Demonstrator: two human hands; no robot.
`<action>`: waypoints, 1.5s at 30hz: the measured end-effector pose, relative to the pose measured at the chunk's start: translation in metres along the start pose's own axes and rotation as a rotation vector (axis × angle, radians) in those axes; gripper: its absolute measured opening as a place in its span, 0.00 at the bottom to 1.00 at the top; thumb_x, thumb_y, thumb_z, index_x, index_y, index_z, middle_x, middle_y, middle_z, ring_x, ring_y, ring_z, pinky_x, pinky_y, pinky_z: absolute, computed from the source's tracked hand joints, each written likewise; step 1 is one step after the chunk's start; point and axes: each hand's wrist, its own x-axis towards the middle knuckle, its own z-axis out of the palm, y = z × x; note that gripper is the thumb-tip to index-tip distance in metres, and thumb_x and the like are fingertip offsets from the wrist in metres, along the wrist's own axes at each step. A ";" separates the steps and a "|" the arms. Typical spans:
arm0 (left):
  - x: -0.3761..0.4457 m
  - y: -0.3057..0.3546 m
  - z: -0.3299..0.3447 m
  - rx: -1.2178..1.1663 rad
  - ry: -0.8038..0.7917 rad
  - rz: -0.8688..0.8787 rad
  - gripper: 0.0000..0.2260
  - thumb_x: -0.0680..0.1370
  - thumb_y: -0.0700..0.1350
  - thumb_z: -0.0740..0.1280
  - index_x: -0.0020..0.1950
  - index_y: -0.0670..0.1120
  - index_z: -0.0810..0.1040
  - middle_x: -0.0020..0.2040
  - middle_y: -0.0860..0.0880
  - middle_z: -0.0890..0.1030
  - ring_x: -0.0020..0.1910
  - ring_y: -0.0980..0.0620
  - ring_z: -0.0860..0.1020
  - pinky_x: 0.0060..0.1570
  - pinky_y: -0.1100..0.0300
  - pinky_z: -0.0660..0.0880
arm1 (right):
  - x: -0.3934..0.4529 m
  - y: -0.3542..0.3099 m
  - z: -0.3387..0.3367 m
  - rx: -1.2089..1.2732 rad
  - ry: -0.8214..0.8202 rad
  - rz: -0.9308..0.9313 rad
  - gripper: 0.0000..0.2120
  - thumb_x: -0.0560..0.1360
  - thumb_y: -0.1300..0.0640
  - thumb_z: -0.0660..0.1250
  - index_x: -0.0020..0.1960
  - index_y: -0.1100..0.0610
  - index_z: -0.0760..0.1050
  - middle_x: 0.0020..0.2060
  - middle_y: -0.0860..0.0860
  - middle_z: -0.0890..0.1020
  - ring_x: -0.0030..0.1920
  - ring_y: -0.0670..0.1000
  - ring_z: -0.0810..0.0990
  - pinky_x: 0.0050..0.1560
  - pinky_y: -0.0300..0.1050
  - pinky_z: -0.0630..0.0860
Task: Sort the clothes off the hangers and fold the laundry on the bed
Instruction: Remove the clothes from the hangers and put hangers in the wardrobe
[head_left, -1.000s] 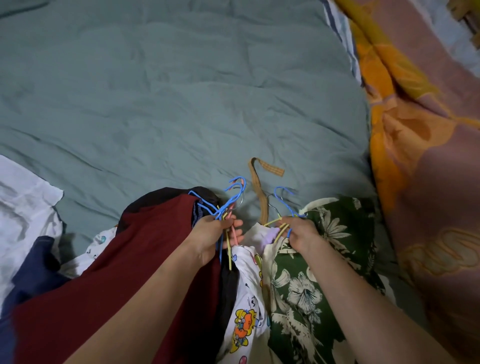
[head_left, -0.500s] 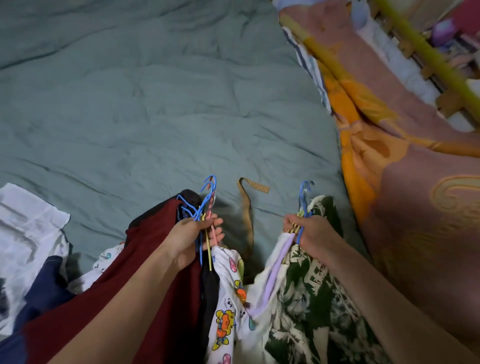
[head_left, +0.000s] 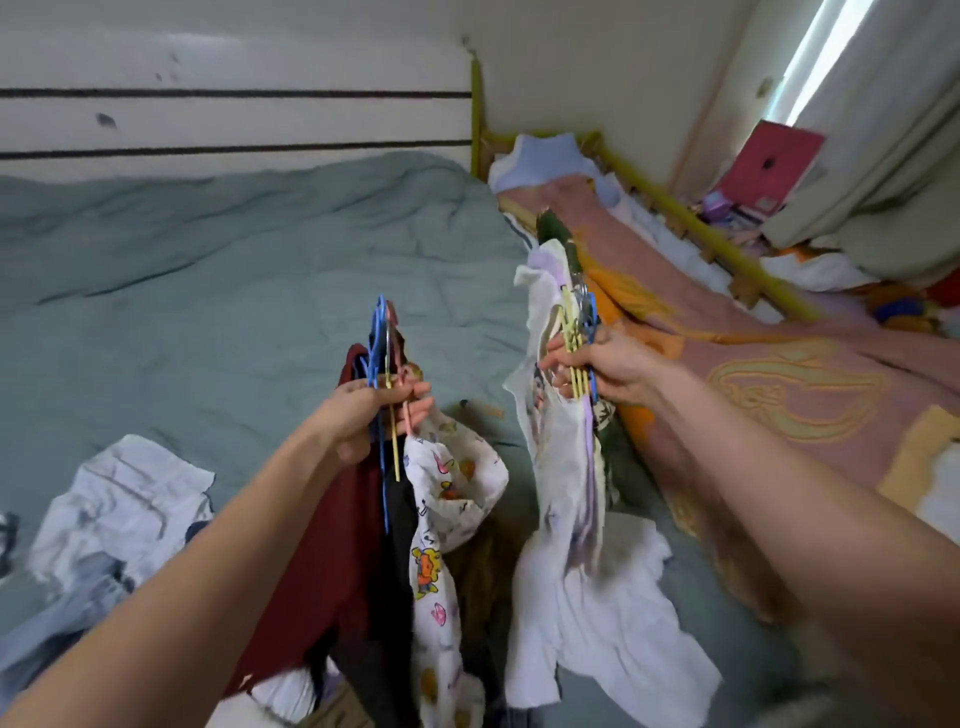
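My left hand (head_left: 363, 415) grips a bunch of blue, yellow and pink hangers (head_left: 382, 348), lifted above the bed. From them hang a dark red garment (head_left: 332, 561), a black one (head_left: 395, 571) and a white cartoon-print piece (head_left: 441, 519). My right hand (head_left: 597, 366) grips a second bunch of yellow and blue hangers (head_left: 574, 317), held up to the right. White and lilac clothes (head_left: 561, 519) and a green floral garment (head_left: 602, 431) dangle from it. The two bunches are apart.
The bed has a wrinkled grey-green sheet (head_left: 208, 286). A white cloth (head_left: 119, 499) lies at the left on it. A pink and orange blanket (head_left: 779, 389) covers the right side, beside a yellow bed rail (head_left: 701, 228). A curtain (head_left: 883, 145) hangs far right.
Both hands have lifted their hanger bunches off the bed and pulled them apart, so the clothes now hang. The camera has tilted up to show the wall and the room.
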 end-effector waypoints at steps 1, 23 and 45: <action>-0.017 0.009 0.001 -0.006 -0.013 0.038 0.07 0.79 0.32 0.61 0.49 0.40 0.78 0.41 0.46 0.85 0.38 0.51 0.84 0.41 0.60 0.82 | -0.017 -0.006 0.009 0.037 -0.020 -0.031 0.07 0.78 0.73 0.58 0.49 0.64 0.72 0.41 0.62 0.80 0.26 0.51 0.79 0.28 0.44 0.79; -0.199 0.024 -0.080 0.069 0.219 0.237 0.09 0.81 0.35 0.59 0.43 0.39 0.74 0.34 0.46 0.75 0.23 0.58 0.71 0.24 0.66 0.71 | -0.105 -0.016 0.099 -0.615 0.065 -0.228 0.08 0.79 0.66 0.57 0.42 0.57 0.68 0.30 0.53 0.71 0.24 0.47 0.68 0.21 0.36 0.64; -0.198 0.018 -0.069 0.303 0.384 0.245 0.14 0.81 0.40 0.61 0.38 0.47 0.63 0.25 0.53 0.63 0.22 0.56 0.60 0.23 0.64 0.59 | -0.079 -0.006 0.150 -0.426 -0.048 -0.136 0.16 0.76 0.72 0.55 0.32 0.58 0.65 0.21 0.52 0.68 0.16 0.44 0.60 0.17 0.30 0.55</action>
